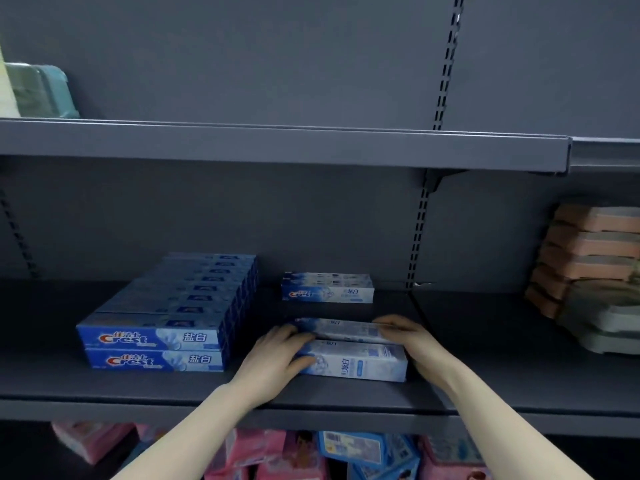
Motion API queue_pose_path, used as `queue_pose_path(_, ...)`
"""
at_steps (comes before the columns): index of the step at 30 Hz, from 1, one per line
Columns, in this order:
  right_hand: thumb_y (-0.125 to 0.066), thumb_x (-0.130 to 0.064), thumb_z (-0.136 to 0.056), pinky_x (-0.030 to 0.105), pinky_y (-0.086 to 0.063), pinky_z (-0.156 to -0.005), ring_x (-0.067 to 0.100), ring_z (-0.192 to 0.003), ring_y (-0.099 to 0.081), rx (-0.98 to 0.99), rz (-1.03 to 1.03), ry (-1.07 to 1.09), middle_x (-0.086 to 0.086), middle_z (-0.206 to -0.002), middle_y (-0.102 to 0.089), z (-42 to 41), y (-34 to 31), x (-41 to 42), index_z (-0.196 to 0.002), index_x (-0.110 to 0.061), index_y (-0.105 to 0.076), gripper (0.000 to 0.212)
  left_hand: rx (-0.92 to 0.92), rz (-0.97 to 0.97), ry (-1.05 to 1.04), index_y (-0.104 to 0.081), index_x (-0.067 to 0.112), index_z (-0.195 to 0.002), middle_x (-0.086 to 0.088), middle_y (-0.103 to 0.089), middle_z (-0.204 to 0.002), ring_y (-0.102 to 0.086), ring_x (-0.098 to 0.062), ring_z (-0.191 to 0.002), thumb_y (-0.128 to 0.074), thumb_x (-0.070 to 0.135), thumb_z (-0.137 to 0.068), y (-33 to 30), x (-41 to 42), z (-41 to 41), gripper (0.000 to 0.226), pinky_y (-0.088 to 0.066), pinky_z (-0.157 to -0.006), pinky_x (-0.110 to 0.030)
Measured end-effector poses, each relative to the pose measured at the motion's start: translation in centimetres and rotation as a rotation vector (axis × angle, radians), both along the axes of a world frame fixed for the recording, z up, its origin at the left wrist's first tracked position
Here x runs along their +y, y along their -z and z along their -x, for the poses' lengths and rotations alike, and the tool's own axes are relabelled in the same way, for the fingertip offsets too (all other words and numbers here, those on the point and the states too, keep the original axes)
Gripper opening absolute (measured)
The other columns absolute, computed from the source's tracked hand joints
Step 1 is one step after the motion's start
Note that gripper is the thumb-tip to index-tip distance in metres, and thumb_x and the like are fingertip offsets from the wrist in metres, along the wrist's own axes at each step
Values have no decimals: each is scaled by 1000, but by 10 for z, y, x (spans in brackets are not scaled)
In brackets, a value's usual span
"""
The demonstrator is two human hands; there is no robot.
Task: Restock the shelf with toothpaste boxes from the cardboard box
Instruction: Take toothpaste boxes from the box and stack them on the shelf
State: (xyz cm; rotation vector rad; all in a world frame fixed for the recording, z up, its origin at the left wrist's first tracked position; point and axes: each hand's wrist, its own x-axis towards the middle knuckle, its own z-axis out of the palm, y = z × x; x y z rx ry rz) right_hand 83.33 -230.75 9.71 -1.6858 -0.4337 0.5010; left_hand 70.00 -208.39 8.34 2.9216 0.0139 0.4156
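Observation:
On the dark grey shelf (346, 396) lie two pale blue-and-white toothpaste boxes (360, 362), one behind the other, lengthwise across the view. My left hand (277, 351) grips their left ends and my right hand (412, 341) grips their right ends. Further back on the same shelf sits a small stack of the same pale toothpaste boxes (327, 287). To the left is a larger two-layer stack of darker blue Crest boxes (166, 320). The cardboard box is out of view.
An upper shelf (277, 143) overhangs the working shelf; a green container (41, 91) sits on its left end. Pink and grey sponges (588, 251) are piled at the right. Pink and blue packages (329, 455) fill the shelf below.

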Motion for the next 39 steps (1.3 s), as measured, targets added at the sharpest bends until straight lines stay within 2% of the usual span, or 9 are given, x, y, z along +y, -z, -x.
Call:
queue_pose_path(10,-78,-7,-71,32,-52,-87,20,-103,-63,-24,-43,65,4,-113,-62,-8,5,3,-120,-24,-58,56,-237,546,-343,-49,14,-130,-10,-47,-128,-45,-26,-119,-49,53,-85,4,-1,-14,60,-35,-94,-28)
queue_pose_path(13,-76,2,-71,20,-53,-73,16,-98,-63,-85,-39,36,2,-110,-61,-9,3,4,-117,-27,-59,57,-39,716,-543,-46,9,-132,-15,-52,-129,-49,-32,-117,-39,45,-96,-9,0,-28,51,-39,-90,-33)
queue_pose_path(16,-70,13,-70,14,-52,-70,12,-98,-63,-88,-48,12,0,-112,-62,-13,2,5,-107,-28,-64,55,36,903,-556,-59,9,-90,-11,-60,-94,-56,-25,-88,-40,43,-96,-18,3,-36,40,-36,-72,-28)
queue_pose_path(18,-58,22,-70,17,-52,-72,13,-99,-61,-67,-69,16,3,-114,-62,-17,2,3,-104,-24,-65,58,1,926,-544,-57,9,-79,-10,-59,-84,-56,-24,-82,-50,36,-94,-20,6,-39,31,-36,-70,-28)
queue_pose_path(20,-45,28,-69,22,-50,-71,16,-98,-61,-39,-105,34,8,-113,-61,-20,2,0,-103,-20,-64,62,-23,927,-530,-65,11,-103,-9,-64,-103,-59,-26,-99,-60,25,-89,-18,7,-40,21,-40,-78,-26)
queue_pose_path(22,-37,30,-68,25,-49,-70,19,-96,-60,-28,-129,48,10,-112,-61,-23,4,-4,-103,-18,-64,64,-54,939,-528,-60,9,-121,-7,-62,-120,-57,-23,-110,-68,17,-84,-15,6,-39,39,-40,-83,-23)
queue_pose_path(27,-29,30,-66,30,-46,-70,21,-96,-59,-4,-133,70,8,-108,-61,-26,9,-6,-99,-16,-63,66,-117,963,-486,-63,9,-117,-6,-63,-116,-58,-18,-107,-75,10,-76,-14,7,-39,43,-42,-85,-22)
queue_pose_path(33,-35,32,-69,26,-50,-68,19,-90,-60,-53,-118,138,8,-98,-65,-28,4,-1,-91,-16,-65,61,-179,901,-470,-63,19,-91,1,-65,-93,-62,-16,-93,-62,-11,-73,-14,7,-36,34,-45,-74,-21)
queue_pose_path(39,-54,16,-76,25,-46,-72,18,-87,-59,-140,119,222,5,-98,-63,-27,3,-7,-104,-12,-63,42,-149,835,-536,-62,23,-99,2,-62,-94,-57,-15,-90,-53,0,-80,-11,7,-36,30,-43,-74,-23)
